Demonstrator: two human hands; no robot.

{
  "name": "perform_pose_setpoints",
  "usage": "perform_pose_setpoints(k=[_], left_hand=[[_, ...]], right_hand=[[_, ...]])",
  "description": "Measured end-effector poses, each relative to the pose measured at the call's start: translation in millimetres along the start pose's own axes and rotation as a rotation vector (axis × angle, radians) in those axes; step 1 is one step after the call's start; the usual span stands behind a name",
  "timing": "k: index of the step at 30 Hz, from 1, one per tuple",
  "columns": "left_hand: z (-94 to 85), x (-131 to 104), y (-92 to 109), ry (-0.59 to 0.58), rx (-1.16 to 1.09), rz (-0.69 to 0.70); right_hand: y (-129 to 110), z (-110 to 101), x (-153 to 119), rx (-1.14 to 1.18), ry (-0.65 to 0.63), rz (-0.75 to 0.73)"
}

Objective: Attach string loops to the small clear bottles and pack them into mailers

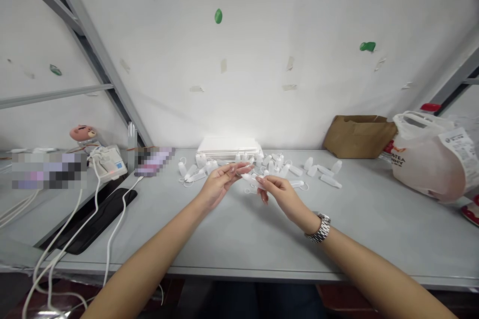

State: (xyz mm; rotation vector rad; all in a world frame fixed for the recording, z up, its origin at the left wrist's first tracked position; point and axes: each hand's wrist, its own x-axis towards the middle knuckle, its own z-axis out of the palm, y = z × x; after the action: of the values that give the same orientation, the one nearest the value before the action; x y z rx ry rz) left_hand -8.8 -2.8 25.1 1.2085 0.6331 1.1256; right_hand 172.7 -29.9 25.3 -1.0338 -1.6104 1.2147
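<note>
Over the middle of the desk, my right hand (282, 193) is closed round a small white squeeze bottle (251, 180), its narrow tip pointing left. My left hand (220, 184) is closed in a pinch at that tip, fingers partly stretched over it. Whatever lies between the left fingertips is too small to make out. A thin white loop (248, 191) hangs just below the bottle. Behind both hands, several similar white bottles (329, 181) lie or stand scattered, some with looped cap straps.
A stack of white boards or boxes (229, 145) rests against the wall. To the right are a brown paper bag (354, 137) and a white plastic bag (422, 159). On the left lie a phone (154, 161), a power strip (112, 162), white cables (121, 209) and a black pad (101, 222).
</note>
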Motion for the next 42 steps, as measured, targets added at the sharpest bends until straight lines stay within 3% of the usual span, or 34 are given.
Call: perform_pose_setpoints(k=[6,12,34,37,42], left_hand=[[-1.3,1,-1,-0.04,0.033,-0.001],[-3.8,2,-6,-0.008,-0.016,-0.005],[-5.6,3,-5,-0.057,0.069,-0.057],[-5.6,4,0,0.005,0.009,-0.003],[-8.5,7,0,0.234,0.131,0.059]], right_hand=[[-2,-1,-1,-0.07,0.016,-0.017],[6,3,-1,-0.085,0.063,-0.051],[5,4,-1,-0.125,0.033,-0.016],[2,4,-4,-0.175,0.118,-0.049],[-4,3,-7,-0.299,0.27,-0.124]])
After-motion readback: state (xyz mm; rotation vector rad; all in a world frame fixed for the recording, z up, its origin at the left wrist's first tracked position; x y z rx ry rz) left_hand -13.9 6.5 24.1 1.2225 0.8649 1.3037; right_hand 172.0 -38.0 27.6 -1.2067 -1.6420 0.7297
